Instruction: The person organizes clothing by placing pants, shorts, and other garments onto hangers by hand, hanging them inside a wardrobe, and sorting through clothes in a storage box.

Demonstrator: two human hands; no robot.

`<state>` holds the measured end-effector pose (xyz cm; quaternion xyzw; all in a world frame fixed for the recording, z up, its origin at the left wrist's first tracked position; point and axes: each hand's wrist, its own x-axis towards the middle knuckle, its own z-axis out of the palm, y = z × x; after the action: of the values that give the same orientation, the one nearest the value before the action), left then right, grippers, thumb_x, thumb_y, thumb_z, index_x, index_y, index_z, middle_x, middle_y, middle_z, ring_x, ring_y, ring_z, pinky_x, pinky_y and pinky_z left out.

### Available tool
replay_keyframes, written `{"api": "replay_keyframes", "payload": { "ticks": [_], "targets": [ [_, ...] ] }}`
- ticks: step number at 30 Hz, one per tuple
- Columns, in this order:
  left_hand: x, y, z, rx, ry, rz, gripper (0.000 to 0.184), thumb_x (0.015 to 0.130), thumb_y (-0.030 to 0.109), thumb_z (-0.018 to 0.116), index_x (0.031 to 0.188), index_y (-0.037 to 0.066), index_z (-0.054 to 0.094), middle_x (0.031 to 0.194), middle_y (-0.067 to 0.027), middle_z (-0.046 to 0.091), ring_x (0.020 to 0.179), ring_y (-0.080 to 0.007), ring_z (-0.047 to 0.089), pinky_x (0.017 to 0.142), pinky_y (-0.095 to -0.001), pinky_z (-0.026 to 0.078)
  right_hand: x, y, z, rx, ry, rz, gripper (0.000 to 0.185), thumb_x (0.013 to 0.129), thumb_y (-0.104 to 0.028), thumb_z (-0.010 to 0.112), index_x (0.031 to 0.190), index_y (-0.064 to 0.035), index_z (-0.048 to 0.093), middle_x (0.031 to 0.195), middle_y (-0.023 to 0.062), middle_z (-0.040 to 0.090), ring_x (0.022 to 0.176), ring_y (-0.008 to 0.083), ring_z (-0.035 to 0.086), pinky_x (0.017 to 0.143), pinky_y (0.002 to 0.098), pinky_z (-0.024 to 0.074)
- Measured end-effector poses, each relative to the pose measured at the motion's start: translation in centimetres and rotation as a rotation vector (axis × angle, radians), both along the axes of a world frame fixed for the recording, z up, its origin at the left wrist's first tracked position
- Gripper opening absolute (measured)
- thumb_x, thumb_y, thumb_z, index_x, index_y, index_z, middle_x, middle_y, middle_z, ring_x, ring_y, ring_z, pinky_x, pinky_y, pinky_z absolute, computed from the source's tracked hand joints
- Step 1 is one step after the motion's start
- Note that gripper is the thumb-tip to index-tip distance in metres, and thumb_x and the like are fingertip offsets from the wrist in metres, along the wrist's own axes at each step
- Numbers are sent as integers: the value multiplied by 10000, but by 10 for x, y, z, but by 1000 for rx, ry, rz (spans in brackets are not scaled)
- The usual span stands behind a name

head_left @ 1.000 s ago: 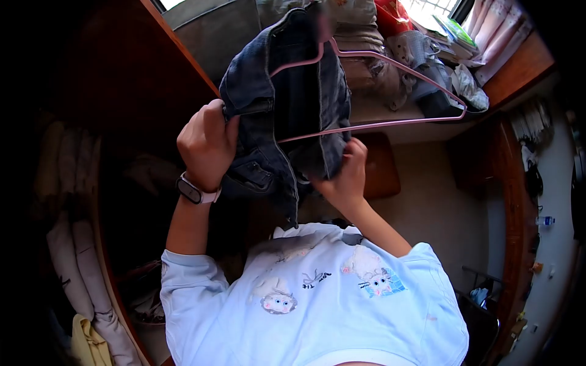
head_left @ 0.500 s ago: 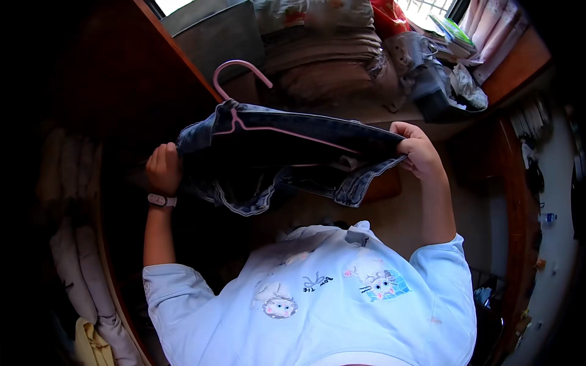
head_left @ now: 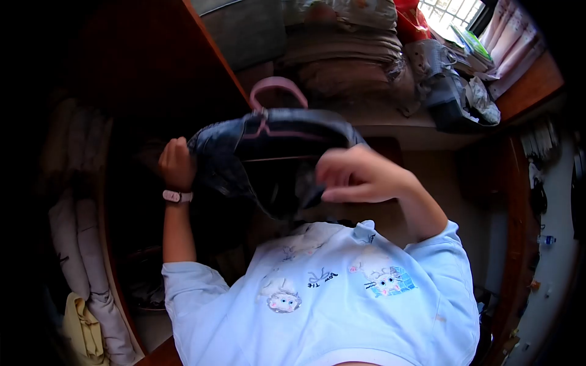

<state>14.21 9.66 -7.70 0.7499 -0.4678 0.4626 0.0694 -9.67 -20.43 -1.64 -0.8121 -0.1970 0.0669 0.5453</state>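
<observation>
A dark blue denim garment [head_left: 220, 158] hangs on a pink hanger [head_left: 266, 125], whose hook [head_left: 278, 83] sticks up above the collar. Fingers closed, my left hand [head_left: 176, 163] grips the garment's left end; a pink band circles that wrist. At the garment's right side is my right hand [head_left: 366, 175], fingers curled and thumb a little apart. It is smeared by motion, so whether it holds the cloth cannot be told. Part of the garment's right side is hidden behind this hand.
A wooden cabinet panel [head_left: 210, 46] rises at upper left. Behind are stacked folded fabrics [head_left: 342, 52] and a dark bin [head_left: 452, 100] with plastic bags. Rolled light cloths [head_left: 73, 250] and a yellow cloth [head_left: 82, 326] lie at left. A curtain [head_left: 513, 46] hangs at upper right.
My right hand has come off the garment's far right end and moved left and inward. The garment's right side has folded inward. My left hand keeps its hold; the view has shifted slightly.
</observation>
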Motion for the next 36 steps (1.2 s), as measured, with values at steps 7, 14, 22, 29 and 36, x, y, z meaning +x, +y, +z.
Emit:
{"api": "replay_keyframes", "payload": {
  "ticks": [7,14,22,29,36],
  "targets": [
    [-38,15,33,-152,239,70,168,803,154,556,846,27,455,706,-107,480,619,-262,525,512,-343,423,3,-27,-14,263,-132,-94,763,622,-222,759,1253,-58,362,1218,111,380,1012,191,455,882,326,362],
    [-59,18,48,118,688,-161,329,851,326,527,741,20,477,640,-71,505,578,-198,518,524,-295,413,11,4,-35,-437,-490,-716,188,630,-89,676,744,-46,533,696,130,554,679,328,561,576,372,447],
    [-59,32,52,-568,1393,-245,408,912,400,407,794,36,548,722,-18,554,697,-106,527,676,-226,414,20,-1,-15,-428,-785,-813,181,622,-56,665,703,-50,503,644,113,514,584,310,533,500,344,421],
    [-92,-21,17,-203,603,82,265,758,259,613,851,34,510,815,-121,533,801,-298,518,720,-387,388,27,37,-17,-258,-692,-671,248,583,3,649,780,-45,505,728,117,490,641,315,524,539,353,424],
    [-51,-7,-41,-819,494,14,211,782,228,578,796,36,492,766,-102,520,804,-256,500,727,-378,388,-6,21,-37,-402,-53,-83,346,713,-120,658,992,-27,475,900,129,520,822,291,524,709,351,434]
  ]
}}
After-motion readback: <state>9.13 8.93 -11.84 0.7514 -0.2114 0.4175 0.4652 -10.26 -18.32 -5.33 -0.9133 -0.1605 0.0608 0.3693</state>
